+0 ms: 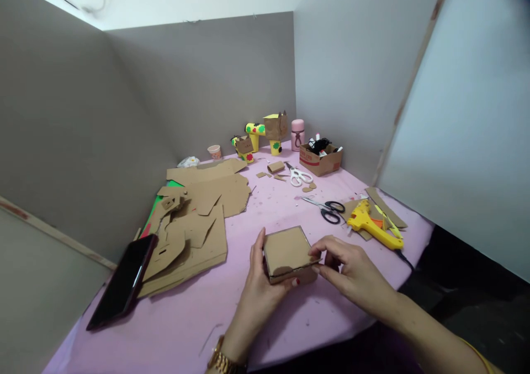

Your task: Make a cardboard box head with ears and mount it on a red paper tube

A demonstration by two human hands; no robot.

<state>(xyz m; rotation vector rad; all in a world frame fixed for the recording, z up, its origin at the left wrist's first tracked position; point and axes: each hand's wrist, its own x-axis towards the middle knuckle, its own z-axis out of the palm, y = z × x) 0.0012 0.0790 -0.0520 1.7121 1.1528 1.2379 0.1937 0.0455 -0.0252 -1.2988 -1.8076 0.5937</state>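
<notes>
A small square cardboard box [287, 247] is held just above the pink tabletop. My left hand [264, 277] wraps around its left side and front, with the thumb along the near face. At the box's near right corner, my right hand [345, 266] pinches the edge of the top panel between thumb and fingers. The top panel sticks out slightly past the box wall there. Whether that panel is fixed or loose along its other edges, I cannot tell.
Cardboard sheets [199, 219] and a dark phone [124, 280] lie at the left. Right of the box are black-handled scissors [329, 208] and a yellow glue gun [372, 225]. White scissors [298, 175], a carton of supplies [321, 161], a pink bottle [297, 135] and painted cardboard animals [265, 131] stand farther back.
</notes>
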